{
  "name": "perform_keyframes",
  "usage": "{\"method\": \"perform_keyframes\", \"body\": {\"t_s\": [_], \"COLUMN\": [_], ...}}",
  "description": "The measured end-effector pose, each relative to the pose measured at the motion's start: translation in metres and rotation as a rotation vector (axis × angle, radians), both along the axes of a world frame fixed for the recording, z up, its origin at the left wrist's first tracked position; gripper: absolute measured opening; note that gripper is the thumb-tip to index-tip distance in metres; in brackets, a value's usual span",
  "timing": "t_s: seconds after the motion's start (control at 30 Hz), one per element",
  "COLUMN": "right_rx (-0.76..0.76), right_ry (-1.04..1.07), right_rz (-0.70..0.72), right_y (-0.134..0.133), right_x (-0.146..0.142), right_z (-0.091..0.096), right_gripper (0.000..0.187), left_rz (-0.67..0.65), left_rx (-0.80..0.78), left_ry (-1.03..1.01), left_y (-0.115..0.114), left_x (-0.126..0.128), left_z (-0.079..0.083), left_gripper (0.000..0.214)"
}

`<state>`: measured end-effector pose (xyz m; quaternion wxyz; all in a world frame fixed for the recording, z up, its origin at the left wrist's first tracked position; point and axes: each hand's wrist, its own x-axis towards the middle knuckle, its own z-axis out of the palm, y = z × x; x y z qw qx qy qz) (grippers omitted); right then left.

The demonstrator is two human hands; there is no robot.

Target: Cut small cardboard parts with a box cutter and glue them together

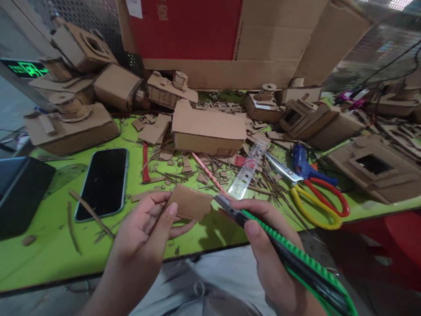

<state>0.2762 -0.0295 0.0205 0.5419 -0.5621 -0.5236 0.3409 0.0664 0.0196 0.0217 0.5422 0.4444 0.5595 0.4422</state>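
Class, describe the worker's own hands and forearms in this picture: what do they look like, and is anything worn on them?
The left hand and right hand are both bare: no gloves and no rings on the fingers that show. The left forearm has no sleeve or watch in view. Pale clothing shows at the lap.

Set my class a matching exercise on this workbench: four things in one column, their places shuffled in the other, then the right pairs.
1. green-and-black utility knife
2. small flat brown cardboard piece
3. rectangular black-screened phone
4. red-and-yellow-handled metal scissors

A. beside the blue glue gun
B. held in the left hand
C. on the green tabletop, left part
D. held in the right hand

Pairs: 1-D, 2-B, 3-C, 4-A
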Motion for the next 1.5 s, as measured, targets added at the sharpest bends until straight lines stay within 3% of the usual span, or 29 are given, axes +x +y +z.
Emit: {"method": "perform_keyframes", "body": {"t_s": [0.07, 0.13, 0.2, 0.3, 0.57, 0.73, 0.9, 1.13, 1.37, 1.5], "right_rx": [0.0, -0.008, -0.013, -0.026, -0.019, -0.05, -0.002, 0.068, 0.095, 0.113], "right_ry": [0.0, -0.009, -0.02, -0.069, -0.283, -0.414, -0.48, -0.492, -0.377, -0.375], "right_rz": [-0.004, -0.001, 0.013, 0.035, 0.147, 0.282, 0.285, 0.421, 0.552, 0.587], "right_y": [0.0, 0.0, 0.0, 0.001, 0.01, 0.02, 0.023, 0.025, 0.035, 0.039], "right_x": [0.0, 0.001, 0.003, 0.005, 0.004, 0.014, 0.017, 0.025, 0.03, 0.022], "right_z": [0.0, -0.002, -0.005, -0.008, -0.003, -0.001, 0.007, 0.014, 0.013, 0.012], "right_gripper": [0.018, 0.019, 0.019, 0.017, 0.014, 0.018, 0.016, 0.015, 0.023, 0.024], "left_rz": [0.022, -0.017, -0.155, -0.368, -0.55, -0.453, -0.483, -0.438, -0.571, -0.571], "left_rx": [0.211, 0.529, 0.818, 1.007, 1.043, 0.999, 1.022, 0.975, 1.046, 1.017], "left_ry": [0.235, 0.583, 0.862, 1.018, 1.048, 1.038, 1.045, 0.866, 1.023, 1.034], "left_y": [-0.004, -0.008, -0.012, -0.017, -0.025, -0.01, 0.005, 0.001, -0.003, -0.01], "left_x": [-0.003, -0.006, -0.008, -0.007, 0.0, -0.007, -0.014, -0.013, -0.014, -0.014], "left_z": [0.001, 0.001, 0.0, -0.006, -0.013, -0.008, -0.011, -0.012, 0.002, 0.0], "left_gripper": [0.023, 0.018, 0.026, 0.034, 0.041, 0.041, 0.035, 0.02, 0.028, 0.032]}}
